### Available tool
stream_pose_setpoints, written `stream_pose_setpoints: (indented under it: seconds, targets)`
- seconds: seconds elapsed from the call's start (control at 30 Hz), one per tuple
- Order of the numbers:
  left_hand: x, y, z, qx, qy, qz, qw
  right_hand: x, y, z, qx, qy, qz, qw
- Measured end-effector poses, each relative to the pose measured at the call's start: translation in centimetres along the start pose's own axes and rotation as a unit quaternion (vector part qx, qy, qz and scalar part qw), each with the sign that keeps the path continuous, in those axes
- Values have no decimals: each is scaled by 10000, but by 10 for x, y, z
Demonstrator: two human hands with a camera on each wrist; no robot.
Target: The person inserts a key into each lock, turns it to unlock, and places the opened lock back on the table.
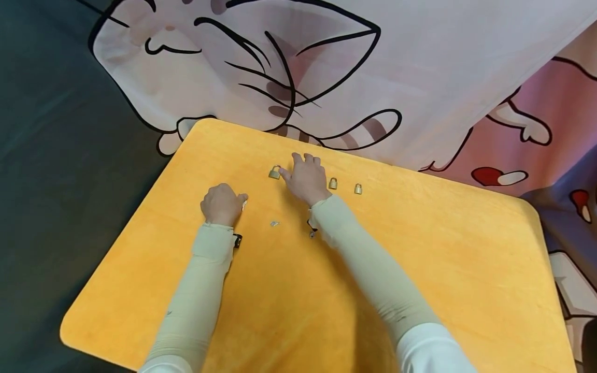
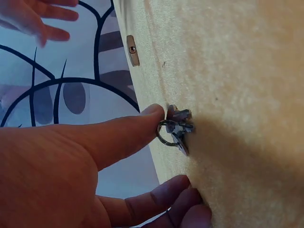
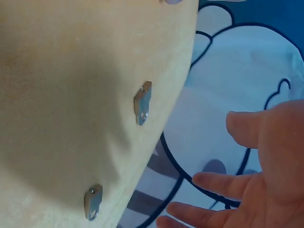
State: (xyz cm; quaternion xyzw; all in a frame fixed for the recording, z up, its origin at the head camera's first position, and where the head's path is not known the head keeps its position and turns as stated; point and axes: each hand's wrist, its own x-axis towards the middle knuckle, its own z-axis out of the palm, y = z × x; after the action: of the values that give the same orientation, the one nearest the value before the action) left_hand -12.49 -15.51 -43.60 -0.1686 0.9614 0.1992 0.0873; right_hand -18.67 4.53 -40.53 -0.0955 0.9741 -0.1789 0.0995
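Observation:
In the left wrist view, my left hand [image 2: 61,156] has its thumb tip at a small ring with silver keys [image 2: 179,127] on the table. Its other fingers bend loosely near the tabletop, apart from the thumb. My right hand [image 1: 307,178] is spread over the table's far part, holding nothing. Its thumb overlaps the shackle of the largest brass padlock [image 1: 274,174] in the head view. Two smaller padlocks, one in the middle [image 1: 333,183] and one further right [image 1: 358,189], stand beyond that hand. Two padlocks, an upper one [image 3: 142,103] and a lower one [image 3: 93,202], show in the right wrist view.
More small keys [image 1: 275,223] lie between the forearms, and another small metal piece [image 1: 312,234] is beside the right sleeve. The yellow table [image 1: 448,259] has rounded corners. Behind its far edge hangs a cat-print cloth [image 1: 420,77].

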Motion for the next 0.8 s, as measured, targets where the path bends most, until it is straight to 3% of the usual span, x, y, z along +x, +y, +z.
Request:
stream_pose_setpoints:
  seconds: [0.13, 0.4, 0.8]
  targets:
    - [0, 2, 0, -130, -93, -55, 9999, 11, -6, 3, 49, -18, 113, 9999]
    - [0, 3, 3, -459, 75, -98, 9989, 30, -12, 15, 371, -61, 362, 9986]
    - [1, 5, 4, -650, -86, -142, 9977, 44, -18, 37, 138, -224, 428, 9987]
